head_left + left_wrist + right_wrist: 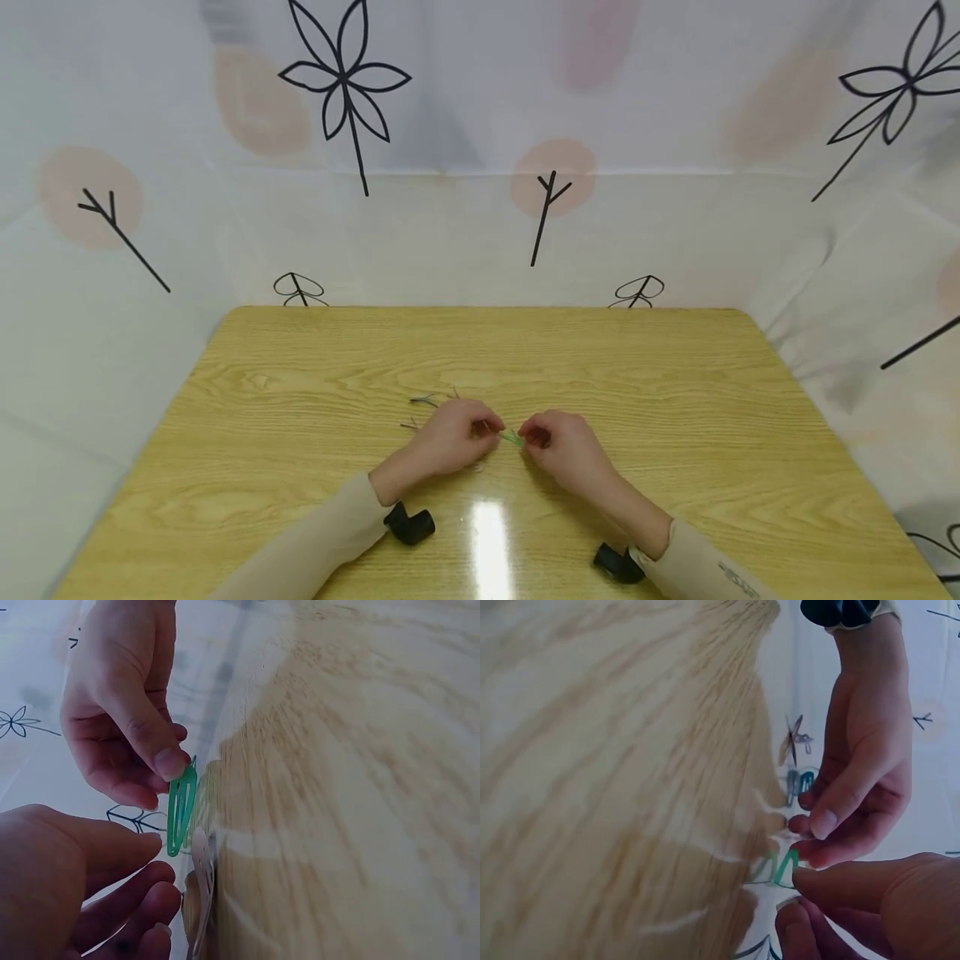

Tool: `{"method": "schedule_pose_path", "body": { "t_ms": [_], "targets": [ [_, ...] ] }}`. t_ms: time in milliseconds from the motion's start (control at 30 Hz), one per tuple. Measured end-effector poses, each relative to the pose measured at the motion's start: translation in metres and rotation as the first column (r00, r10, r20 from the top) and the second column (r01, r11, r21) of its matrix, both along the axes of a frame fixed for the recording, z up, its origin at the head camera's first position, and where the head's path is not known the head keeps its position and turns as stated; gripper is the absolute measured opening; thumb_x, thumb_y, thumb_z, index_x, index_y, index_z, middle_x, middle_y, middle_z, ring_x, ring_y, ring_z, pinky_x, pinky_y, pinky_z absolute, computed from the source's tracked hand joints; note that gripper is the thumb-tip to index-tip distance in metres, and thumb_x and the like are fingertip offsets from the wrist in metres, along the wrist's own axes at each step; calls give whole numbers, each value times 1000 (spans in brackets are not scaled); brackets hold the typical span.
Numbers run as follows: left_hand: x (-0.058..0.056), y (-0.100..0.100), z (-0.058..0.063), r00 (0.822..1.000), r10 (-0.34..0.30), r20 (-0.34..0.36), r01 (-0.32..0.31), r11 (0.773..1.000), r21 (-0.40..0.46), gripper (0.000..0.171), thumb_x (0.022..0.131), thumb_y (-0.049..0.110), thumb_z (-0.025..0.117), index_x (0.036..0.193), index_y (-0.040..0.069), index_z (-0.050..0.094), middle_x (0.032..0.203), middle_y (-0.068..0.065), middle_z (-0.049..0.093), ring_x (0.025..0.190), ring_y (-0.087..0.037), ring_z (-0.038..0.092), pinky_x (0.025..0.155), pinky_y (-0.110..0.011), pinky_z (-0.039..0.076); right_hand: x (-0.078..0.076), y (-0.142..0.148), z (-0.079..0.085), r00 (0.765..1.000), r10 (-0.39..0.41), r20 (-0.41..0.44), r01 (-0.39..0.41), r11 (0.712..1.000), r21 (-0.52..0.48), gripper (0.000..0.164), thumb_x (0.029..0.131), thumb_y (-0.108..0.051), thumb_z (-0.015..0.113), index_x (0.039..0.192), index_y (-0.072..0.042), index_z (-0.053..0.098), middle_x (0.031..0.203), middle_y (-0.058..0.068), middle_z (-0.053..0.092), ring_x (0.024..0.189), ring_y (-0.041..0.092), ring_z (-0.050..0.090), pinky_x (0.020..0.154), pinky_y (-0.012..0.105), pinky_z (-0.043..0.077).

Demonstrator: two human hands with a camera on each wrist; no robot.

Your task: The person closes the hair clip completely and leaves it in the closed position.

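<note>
A green snap hair clip [512,437] is held above the wooden table, between the two hands. My right hand [570,450] pinches its wide end between thumb and finger, as the left wrist view shows with the green clip [180,814] pointing downward. My left hand [453,437] is beside the clip's narrow end, fingers loosely bent; a small gap shows between its thumb tip and the clip in the left wrist view. Close by on the table lies a pale pink clip [201,859]. Behind the left hand in the right wrist view is a dark teal clip [807,780].
Several more clips lie beyond and left of the left hand, among them a grey-blue one [423,400] and a brownish one [410,425]. A black wrist mount [410,525] sits on the left forearm. Patterned white cloth [450,233] hangs behind the table [300,350].
</note>
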State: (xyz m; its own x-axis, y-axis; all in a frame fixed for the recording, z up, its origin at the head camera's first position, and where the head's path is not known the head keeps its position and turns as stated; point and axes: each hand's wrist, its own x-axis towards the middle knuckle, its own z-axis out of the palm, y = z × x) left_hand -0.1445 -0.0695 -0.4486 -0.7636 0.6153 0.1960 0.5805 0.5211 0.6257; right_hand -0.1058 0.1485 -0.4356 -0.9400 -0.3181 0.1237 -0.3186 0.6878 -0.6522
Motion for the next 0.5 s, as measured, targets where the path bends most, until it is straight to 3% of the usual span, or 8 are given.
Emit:
{"method": "schedule_pose_path", "body": {
  "t_ms": [200, 500],
  "targets": [
    [0, 4, 4, 1000, 4, 26, -3, 1000, -26, 8, 90, 12, 73, 97, 14, 75, 91, 4, 69, 80, -8, 62, 73, -24, 49, -1, -3, -1, 1000, -9, 0, 9, 999, 46, 14, 81, -1, 79, 87, -12, 73, 76, -11, 61, 69, 6, 57, 63, 25, 49],
    [-2, 3, 1, 999, 0, 48, 0, 1000, 15, 13, 88, 10, 74, 101, 12, 74, 94, 2, 69, 81, -9, 63, 73, -24, 50, -1, -5, 2, 998, 11, -56, -10, 999, 30, 14, 81, 0, 78, 86, -12, 73, 77, -10, 63, 69, 6, 57, 63, 26, 50]
  ]
}}
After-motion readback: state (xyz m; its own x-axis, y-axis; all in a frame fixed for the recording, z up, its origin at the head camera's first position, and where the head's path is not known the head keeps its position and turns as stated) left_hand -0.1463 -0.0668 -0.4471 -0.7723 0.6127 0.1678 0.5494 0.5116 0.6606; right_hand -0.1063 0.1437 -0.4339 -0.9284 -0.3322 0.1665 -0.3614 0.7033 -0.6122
